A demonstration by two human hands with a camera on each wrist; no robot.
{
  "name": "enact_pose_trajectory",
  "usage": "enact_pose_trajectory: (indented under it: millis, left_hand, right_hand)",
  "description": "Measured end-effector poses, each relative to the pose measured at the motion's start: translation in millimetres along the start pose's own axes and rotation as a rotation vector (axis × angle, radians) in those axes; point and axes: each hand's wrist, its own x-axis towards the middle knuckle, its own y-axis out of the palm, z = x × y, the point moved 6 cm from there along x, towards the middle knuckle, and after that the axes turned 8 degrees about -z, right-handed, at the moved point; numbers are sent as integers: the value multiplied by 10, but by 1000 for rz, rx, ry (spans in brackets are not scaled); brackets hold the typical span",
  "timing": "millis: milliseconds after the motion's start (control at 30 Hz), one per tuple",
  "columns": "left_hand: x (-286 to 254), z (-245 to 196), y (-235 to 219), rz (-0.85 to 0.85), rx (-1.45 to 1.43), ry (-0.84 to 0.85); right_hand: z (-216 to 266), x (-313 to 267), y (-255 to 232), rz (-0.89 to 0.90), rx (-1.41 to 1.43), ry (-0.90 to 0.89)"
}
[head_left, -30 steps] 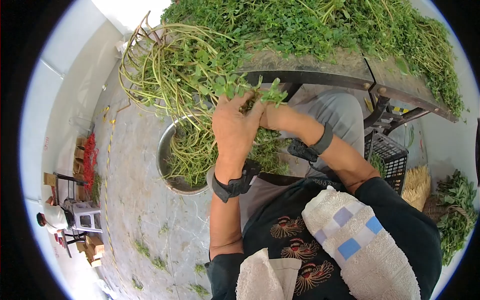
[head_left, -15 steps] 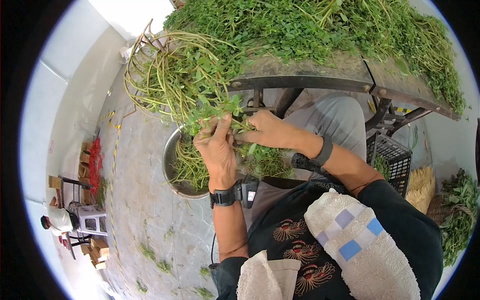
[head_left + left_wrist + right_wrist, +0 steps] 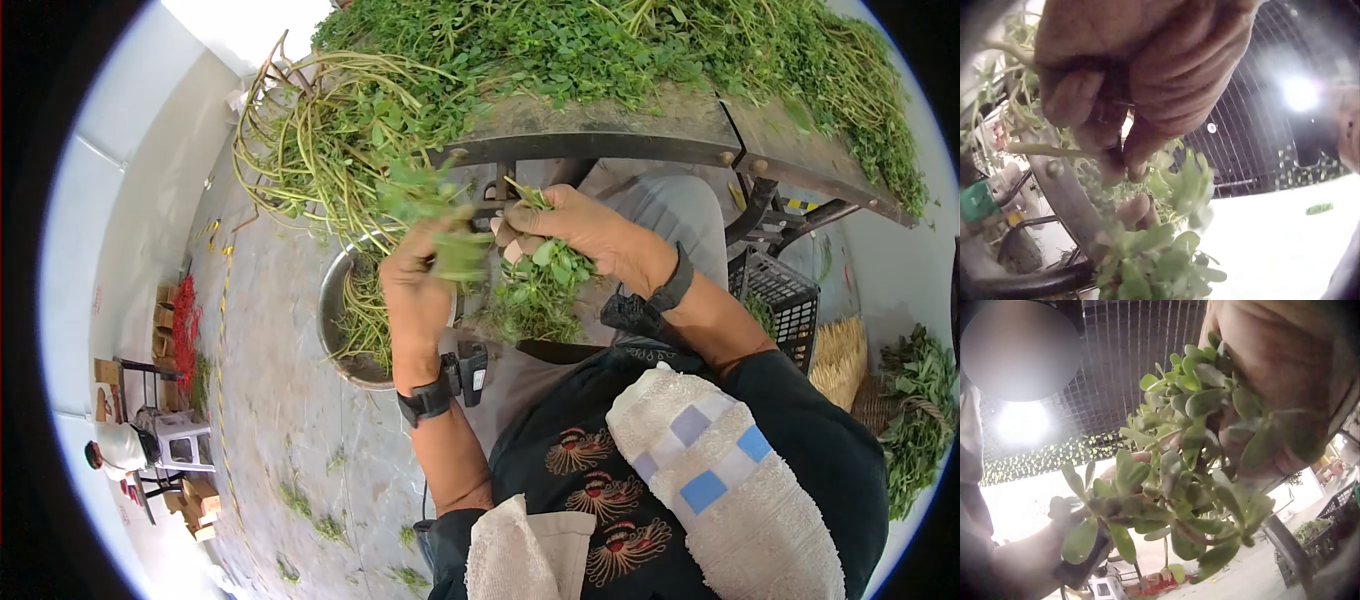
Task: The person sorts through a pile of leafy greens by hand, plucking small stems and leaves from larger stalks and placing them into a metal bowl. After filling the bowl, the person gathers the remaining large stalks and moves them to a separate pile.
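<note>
My left hand [image 3: 415, 300] is raised over the metal basin [image 3: 328, 310], gripping leafy purslane stems [image 3: 460, 258] that blur with motion. In the left wrist view, the thumb and fingers pinch around a pale green stem [image 3: 1054, 150]. My right hand [image 3: 590, 228], a short way to the right, holds a small bunch of purslane sprigs [image 3: 550, 268]. Their plump rounded leaves [image 3: 1175, 481] spread below the fingers in the right wrist view. Beyond the left hand, a tangle of long stems [image 3: 325, 130] hangs over the table's left end.
A thick heap of greens [image 3: 600, 50] covers the dark-edged table [image 3: 590, 120] in front. Long stems lie in the basin. To the right are a black crate [image 3: 790, 315] and a leafy bundle [image 3: 915, 410]. Another person [image 3: 120, 447] sits far left.
The hands, close together a second ago, have moved apart. The left hand has shifted left with its stems, while the right hand has turned and lifted slightly with its sprigs.
</note>
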Motion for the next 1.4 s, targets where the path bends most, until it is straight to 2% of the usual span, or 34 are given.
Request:
enact_pose_trajectory:
  millis: [33,67,100,133,200,267,300,367,500,600,667,700,767,800,867,933,967,1000,1033,1067,1100,1133,1200,1267,1333,1367,1400]
  left_hand:
    - [-30,-83,99,96,230,206]
    - [-96,-146,221,193,458,414]
    - [-111,-75,264,193,270,231]
    - [-120,-73,288,199,268,225]
    - [-152,-77,379,268,372,264]
    - [-177,-93,434,270,395,240]
    - [-188,-83,450,267,422,220]
    - [-196,-55,457,265,451,257]
    - [-215,-65,475,265,547,336]
    - [-249,5,504,276,608,310]
    - [-268,52,538,252,595,323]
    - [-265,53,563,218,644,372]
    - [-252,49,581,187,692,419]
    - [-238,43,576,186,670,403]
    - [-244,53,531,183,649,384]
    - [-247,171,351,190,152,58]
    - [-249,231,210,110,-5,-263]
    - [-230,333,113,11,-388,-385]
    - [-145,322,37,47,-199,-84]
    - [-143,485,38,15,-911,-454]
    - [-103,549,42,60,-1048,-459]
    - [-80,615,46,102,-1182,-457]
    - [-112,796,22,70,-1261,-511]
    - [-179,963,-13,34,-1336,-560]
    - [-195,1160,-180,-148,-1066,-587]
    - [-228,1255,-248,-251,-969,-612]
    - [-243,1336,-279,-254,-958,-595]
  right_hand:
    - [-67,43,-26,-9,46,80]
    - [-102,27,-55,-15,51,84]
    - [-131,4,-58,18,157,111]
    - [-135,-29,-45,50,264,136]
    - [-164,-21,-124,53,288,161]
    - [-210,-19,-141,175,142,224]
    - [-227,-26,-161,170,146,227]
    - [-169,-30,-181,138,-63,88]
    - [-133,-141,-156,105,-210,95]
    - [-155,-134,-237,74,-348,34]
    - [-128,-70,-337,-26,-814,-151]
    - [-169,-51,-352,-23,-814,-147]
    - [-10,-69,-321,-187,-1013,-419]
    - [20,-78,-323,-187,-1012,-417]
    - [86,-154,-527,-482,171,-44]
    - [318,-266,-791,-439,734,-194]
    - [468,-389,-914,-486,681,-296]
    - [588,-548,-1059,-544,619,-396]
    - [592,-697,-1214,-580,613,-386]
    - [680,-890,-1387,-686,330,-516]
    - [794,-1032,-1536,-763,33,-644]
    - [794,-1132,-1748,-773,26,-640]
    - [598,-1379,-2300,-876,196,-447]
    - [420,-1705,-2798,-1061,121,-398]
    - [198,-2151,-3201,-1364,-45,-359]
    - [14,-2335,-3566,-1401,-67,-293]
    - [-180,-2507,-3904,-1435,-90,-219]
